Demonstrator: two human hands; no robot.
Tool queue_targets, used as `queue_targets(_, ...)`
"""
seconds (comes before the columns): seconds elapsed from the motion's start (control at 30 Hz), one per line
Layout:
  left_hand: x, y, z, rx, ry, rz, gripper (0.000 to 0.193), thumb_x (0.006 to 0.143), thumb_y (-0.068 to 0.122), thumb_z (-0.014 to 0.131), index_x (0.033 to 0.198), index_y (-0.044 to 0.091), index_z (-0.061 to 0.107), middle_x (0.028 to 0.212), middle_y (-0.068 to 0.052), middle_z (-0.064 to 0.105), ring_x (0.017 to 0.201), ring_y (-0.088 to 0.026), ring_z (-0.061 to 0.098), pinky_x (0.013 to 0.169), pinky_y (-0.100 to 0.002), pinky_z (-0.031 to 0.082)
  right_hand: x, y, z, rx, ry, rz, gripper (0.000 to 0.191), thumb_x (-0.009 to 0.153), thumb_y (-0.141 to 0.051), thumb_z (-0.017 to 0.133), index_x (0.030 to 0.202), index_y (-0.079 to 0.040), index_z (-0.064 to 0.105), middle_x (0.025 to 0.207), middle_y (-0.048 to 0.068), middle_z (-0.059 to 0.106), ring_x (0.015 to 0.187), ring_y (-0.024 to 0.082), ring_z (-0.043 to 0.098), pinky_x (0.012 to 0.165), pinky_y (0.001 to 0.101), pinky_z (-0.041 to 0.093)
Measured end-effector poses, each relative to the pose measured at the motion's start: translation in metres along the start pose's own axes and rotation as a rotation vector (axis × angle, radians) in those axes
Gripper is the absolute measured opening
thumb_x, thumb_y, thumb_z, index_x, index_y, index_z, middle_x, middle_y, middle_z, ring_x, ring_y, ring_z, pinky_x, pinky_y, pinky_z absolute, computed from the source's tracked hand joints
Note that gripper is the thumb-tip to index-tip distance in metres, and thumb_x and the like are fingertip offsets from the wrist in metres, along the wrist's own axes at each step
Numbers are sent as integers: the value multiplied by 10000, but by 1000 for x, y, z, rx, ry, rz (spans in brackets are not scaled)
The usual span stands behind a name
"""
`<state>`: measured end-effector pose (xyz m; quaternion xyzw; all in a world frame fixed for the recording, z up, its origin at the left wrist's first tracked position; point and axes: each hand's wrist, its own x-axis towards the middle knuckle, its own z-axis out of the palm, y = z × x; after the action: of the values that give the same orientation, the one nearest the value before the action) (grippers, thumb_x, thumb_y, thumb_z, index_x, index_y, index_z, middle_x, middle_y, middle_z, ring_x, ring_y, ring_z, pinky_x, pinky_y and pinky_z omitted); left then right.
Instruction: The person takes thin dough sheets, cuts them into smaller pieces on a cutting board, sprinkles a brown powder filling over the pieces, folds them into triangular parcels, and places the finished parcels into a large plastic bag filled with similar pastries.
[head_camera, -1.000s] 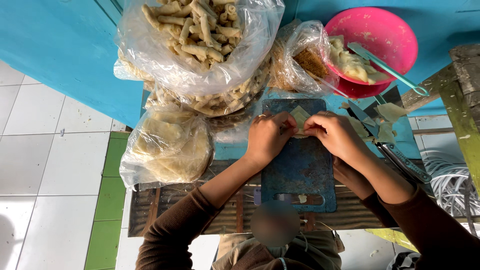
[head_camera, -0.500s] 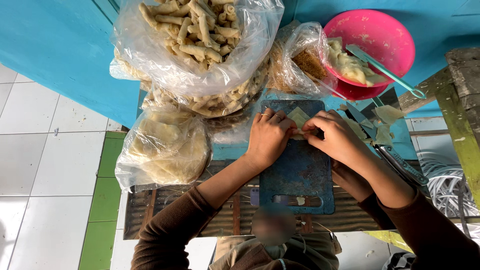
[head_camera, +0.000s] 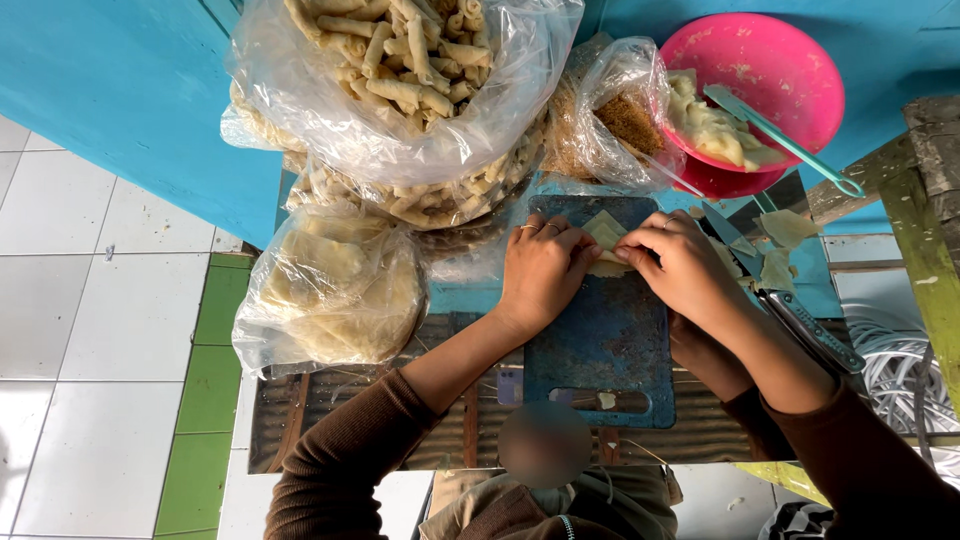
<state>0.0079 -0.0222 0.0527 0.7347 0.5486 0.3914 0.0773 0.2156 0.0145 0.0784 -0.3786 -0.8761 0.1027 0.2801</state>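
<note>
A pale thin wrapper sheet (head_camera: 604, 236) lies on a blue cutting board (head_camera: 612, 350), partly folded. My left hand (head_camera: 540, 268) presses on its left side, fingers curled over it. My right hand (head_camera: 680, 265) pinches the wrapper's right edge with the fingertips. Both hands meet at the far end of the board. Brown sleeves cover both forearms.
A pink bowl (head_camera: 790, 70) with pale filling and a teal spoon (head_camera: 780, 135) sits far right. Clear bags of rolled pastries (head_camera: 410, 70), wrappers (head_camera: 330, 295) and brown crumbs (head_camera: 625, 125) crowd the far left. A knife (head_camera: 790, 300) and wrapper scraps (head_camera: 785, 230) lie right of the board.
Both hands stay on the wrapper, fingers shifting slightly as they fold it. The view has drifted a little.
</note>
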Motion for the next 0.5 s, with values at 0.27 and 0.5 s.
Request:
queue_targets(0.27, 12, -3, 5, 23, -7, 24, 155, 924, 271, 737, 952, 143, 654, 869, 6, 707, 922, -238, 641, 863, -424, 460, -2, -24, -3, -78, -2, -6, 173, 929, 21, 653, 1090, -38, 626, 987, 114, 686, 1001, 318, 629, 864, 423, 515)
queue_targets(0.5, 5, -6, 0, 173, 5, 206, 31, 868, 185, 694, 879, 197, 667, 892, 13, 711, 951, -234, 635, 838, -409, 446, -4, -42, -14, -352, -91, -129, 298, 810, 15, 664, 1107, -10, 661, 1070, 107, 671, 1022, 301, 610, 917, 408, 518)
